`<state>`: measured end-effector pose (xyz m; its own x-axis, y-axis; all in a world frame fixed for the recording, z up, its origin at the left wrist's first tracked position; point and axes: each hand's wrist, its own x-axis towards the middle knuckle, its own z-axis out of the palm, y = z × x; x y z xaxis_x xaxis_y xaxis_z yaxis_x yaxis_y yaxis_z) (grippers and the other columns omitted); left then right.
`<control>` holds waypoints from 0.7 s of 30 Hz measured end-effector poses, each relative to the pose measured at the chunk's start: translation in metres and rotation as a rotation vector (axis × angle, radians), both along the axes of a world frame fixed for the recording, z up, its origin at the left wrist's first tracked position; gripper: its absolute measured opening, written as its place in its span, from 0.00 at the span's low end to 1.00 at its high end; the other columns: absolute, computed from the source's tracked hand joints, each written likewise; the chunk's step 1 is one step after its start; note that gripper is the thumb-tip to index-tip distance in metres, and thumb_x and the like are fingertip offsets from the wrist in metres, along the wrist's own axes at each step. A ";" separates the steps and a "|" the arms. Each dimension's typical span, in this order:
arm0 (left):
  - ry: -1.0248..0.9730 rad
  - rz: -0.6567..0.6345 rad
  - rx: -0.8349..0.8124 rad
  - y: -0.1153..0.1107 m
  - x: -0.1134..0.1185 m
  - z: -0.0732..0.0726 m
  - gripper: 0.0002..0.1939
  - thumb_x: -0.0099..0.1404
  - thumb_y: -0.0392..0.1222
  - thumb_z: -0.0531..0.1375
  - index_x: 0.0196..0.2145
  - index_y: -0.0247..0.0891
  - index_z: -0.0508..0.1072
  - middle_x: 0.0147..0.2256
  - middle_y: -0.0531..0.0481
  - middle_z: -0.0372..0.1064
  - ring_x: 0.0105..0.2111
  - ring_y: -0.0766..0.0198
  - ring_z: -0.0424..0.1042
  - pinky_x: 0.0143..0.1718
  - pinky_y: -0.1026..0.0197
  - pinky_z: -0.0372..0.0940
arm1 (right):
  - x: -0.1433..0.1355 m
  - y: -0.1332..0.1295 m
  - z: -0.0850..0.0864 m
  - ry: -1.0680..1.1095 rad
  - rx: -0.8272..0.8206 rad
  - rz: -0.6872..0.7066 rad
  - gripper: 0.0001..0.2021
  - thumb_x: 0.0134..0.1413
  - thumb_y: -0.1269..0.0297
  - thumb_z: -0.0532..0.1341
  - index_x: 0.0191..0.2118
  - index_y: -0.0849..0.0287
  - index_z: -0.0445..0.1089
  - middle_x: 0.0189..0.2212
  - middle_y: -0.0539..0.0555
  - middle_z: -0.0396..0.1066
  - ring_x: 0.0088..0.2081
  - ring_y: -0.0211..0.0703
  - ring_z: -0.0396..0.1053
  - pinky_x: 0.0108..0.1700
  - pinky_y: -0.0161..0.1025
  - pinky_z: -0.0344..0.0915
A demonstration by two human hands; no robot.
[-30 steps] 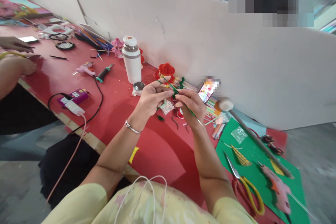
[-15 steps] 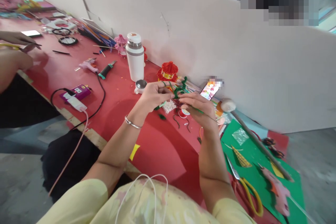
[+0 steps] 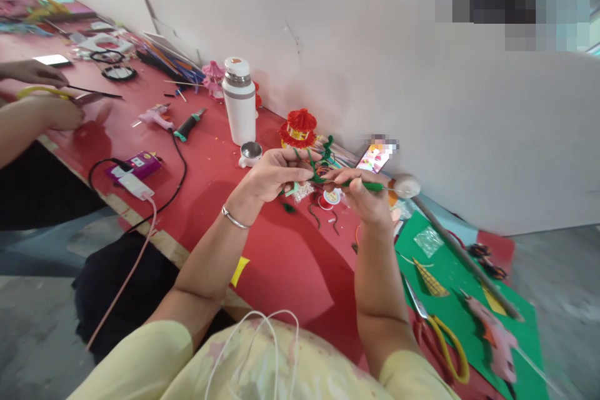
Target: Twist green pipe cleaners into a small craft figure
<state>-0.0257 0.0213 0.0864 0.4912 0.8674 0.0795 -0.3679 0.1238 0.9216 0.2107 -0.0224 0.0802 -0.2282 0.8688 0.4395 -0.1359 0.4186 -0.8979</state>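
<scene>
Green yarn loops over the fingers of my left hand (image 3: 276, 174), whose thumb and fingertips pinch a small green yarn piece (image 3: 319, 176). My right hand (image 3: 360, 190) is closed around a thin hook with a green handle (image 3: 374, 187); its tip reaches the yarn beside my left fingertips. Under and between the hands lie white beads (image 3: 304, 191), a red thread spool (image 3: 328, 199) and a dark green scrap (image 3: 289, 207). Behind the hands stands a red and yellow ornament (image 3: 300, 127).
A white bottle (image 3: 240, 109) and its cup (image 3: 250, 152) stand left of centre. A phone (image 3: 376, 155) leans by the wall. Scissors (image 3: 440, 331) and a pink glue gun (image 3: 494, 337) lie at right. Another person's hands (image 3: 59, 109) hold scissors and a dark strip at left.
My right hand has turned, so the hook's green handle now shows lying nearly level. At left, the other person's hands have moved right with the dark strip and scissors.
</scene>
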 end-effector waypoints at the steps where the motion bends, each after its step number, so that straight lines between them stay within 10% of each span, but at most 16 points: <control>1: -0.008 0.012 -0.008 0.000 0.001 0.000 0.22 0.52 0.40 0.77 0.46 0.37 0.86 0.27 0.53 0.75 0.18 0.75 0.61 0.16 0.67 0.53 | -0.001 0.000 -0.001 0.012 -0.010 -0.002 0.14 0.62 0.46 0.70 0.41 0.51 0.84 0.44 0.55 0.86 0.37 0.46 0.84 0.41 0.45 0.83; 13: -0.022 0.114 0.030 -0.010 0.012 0.009 0.23 0.50 0.39 0.77 0.45 0.34 0.85 0.25 0.53 0.74 0.19 0.74 0.65 0.16 0.68 0.56 | -0.007 0.007 -0.007 0.071 -0.059 -0.008 0.19 0.60 0.40 0.69 0.39 0.51 0.83 0.41 0.55 0.84 0.33 0.43 0.80 0.39 0.44 0.81; 21: -0.060 0.308 0.082 -0.016 0.035 0.006 0.31 0.45 0.45 0.82 0.48 0.35 0.84 0.30 0.49 0.81 0.27 0.67 0.75 0.24 0.66 0.65 | -0.029 0.013 -0.013 -0.157 0.476 -0.433 0.12 0.62 0.47 0.70 0.48 0.41 0.84 0.44 0.53 0.79 0.38 0.45 0.76 0.42 0.48 0.77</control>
<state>0.0089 0.0057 0.0929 0.1992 0.9640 0.1763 -0.4305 -0.0755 0.8994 0.1820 -0.0096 0.0669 0.0055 0.6155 0.7881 0.2509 0.7620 -0.5969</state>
